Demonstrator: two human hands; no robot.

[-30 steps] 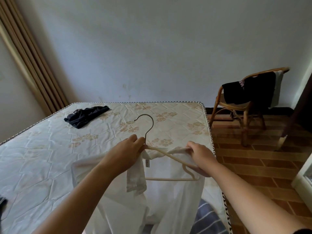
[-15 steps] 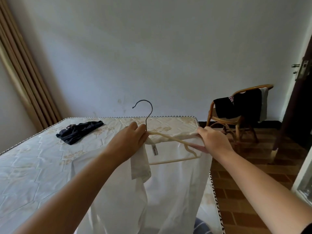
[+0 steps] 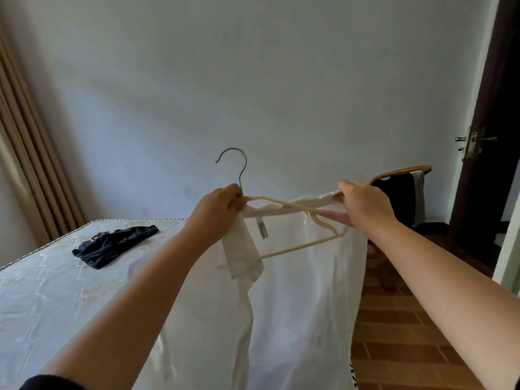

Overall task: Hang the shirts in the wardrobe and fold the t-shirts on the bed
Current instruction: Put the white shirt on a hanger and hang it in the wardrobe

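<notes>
Wall (image 3: 253,80), pale and plain, fills most of the view. Below it on the left lies the bed (image 3: 42,305), a bare quilted mattress with a corded edge. The white shirt (image 3: 295,305) is held up in the air in front of the bed's right part and hangs down long, out of view at the bottom. A brick-pattern floor (image 3: 408,333) shows at the right. A beige curtain (image 3: 25,164) stands at the left edge, and a dark door (image 3: 501,136) with a metal lock stands at the right edge.

Near the door stands a rattan chair (image 3: 399,171) with dark clothes (image 3: 396,198) draped over its back. A dark garment (image 3: 112,244) lies crumpled on the far part of the bed, well apart from the shirt.

The hanger (image 3: 281,202) is cream with a metal hook that points up. It sits tilted inside the shirt's neck opening, with the right end lower. The left hand (image 3: 216,212) has its fingers curled round the hanger's neck just under the hook – a strip of the collar hangs below this hand. The right hand (image 3: 363,206) grips the shirt's shoulder fabric and stretches it over the hanger's right arm. A small label (image 3: 263,227) hangs under the collar.
</notes>
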